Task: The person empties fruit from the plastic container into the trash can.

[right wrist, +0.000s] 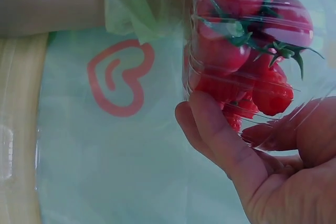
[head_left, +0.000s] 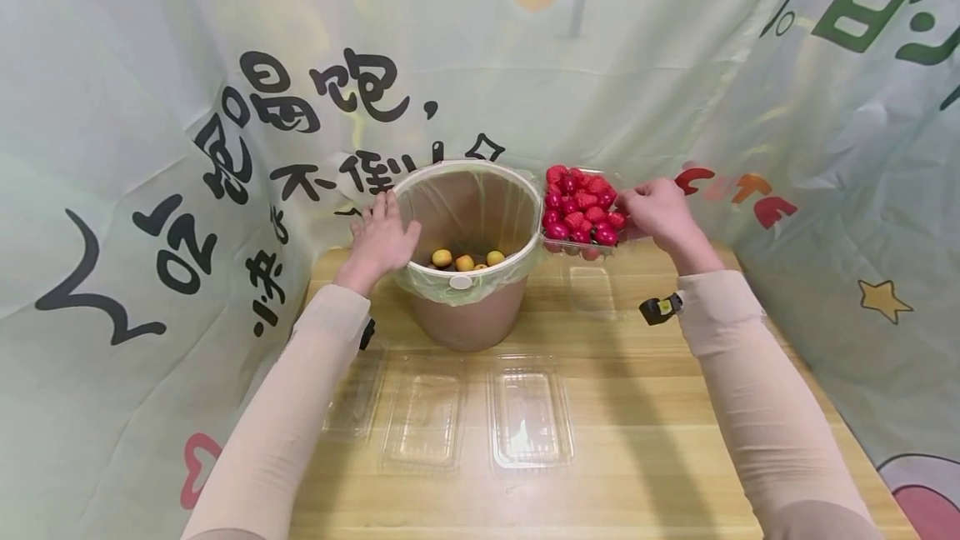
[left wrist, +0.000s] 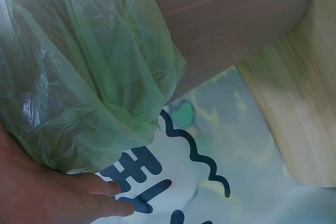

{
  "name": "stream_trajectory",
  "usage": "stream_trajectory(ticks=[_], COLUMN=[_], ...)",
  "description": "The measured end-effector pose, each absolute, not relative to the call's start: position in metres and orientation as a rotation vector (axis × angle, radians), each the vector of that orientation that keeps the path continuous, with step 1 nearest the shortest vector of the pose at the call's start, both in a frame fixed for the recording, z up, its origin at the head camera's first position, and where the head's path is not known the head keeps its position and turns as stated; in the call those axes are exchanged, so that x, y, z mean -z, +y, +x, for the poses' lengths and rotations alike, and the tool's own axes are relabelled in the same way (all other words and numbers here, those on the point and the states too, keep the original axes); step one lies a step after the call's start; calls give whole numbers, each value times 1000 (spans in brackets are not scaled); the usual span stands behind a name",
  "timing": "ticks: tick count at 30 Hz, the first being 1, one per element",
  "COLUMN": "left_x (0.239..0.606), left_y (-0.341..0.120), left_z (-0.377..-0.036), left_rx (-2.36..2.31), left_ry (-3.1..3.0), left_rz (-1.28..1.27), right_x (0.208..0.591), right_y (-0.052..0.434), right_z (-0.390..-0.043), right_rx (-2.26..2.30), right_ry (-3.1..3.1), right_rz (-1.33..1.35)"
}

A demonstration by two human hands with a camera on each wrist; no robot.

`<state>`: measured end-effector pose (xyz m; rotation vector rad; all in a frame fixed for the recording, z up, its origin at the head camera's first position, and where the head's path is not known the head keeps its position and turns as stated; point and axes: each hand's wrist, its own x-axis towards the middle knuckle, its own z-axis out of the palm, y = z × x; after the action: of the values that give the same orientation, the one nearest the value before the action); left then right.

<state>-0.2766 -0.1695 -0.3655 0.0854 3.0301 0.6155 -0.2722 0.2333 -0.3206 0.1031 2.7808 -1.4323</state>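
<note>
Right hand [head_left: 654,208] has its fingers curled round the clear tomato punnet [head_left: 581,208], holding it up beside the bin's rim. Left hand [head_left: 384,233] lies open against the bag-lined bin [head_left: 468,307], which has a few yellow fruits [head_left: 465,260] in it. Nearer on the worktop [head_left: 660,440], empty clear trays [head_left: 528,417] sit side by side, curtain close behind.
</note>
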Motion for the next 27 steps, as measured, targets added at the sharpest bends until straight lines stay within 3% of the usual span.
stream_trajectory(ticks=[14, 27], left_x=[367, 366], left_y=[-170, -170], left_z=[-277, -277], left_rx=[-605, -606], left_ry=[3039, 3033], left_rz=[80, 73], right_x=[304, 293], right_y=[221, 175], right_z=[-286, -302], right_rx=[1477, 1569], right_ry=[2761, 2810], right_rz=[107, 109])
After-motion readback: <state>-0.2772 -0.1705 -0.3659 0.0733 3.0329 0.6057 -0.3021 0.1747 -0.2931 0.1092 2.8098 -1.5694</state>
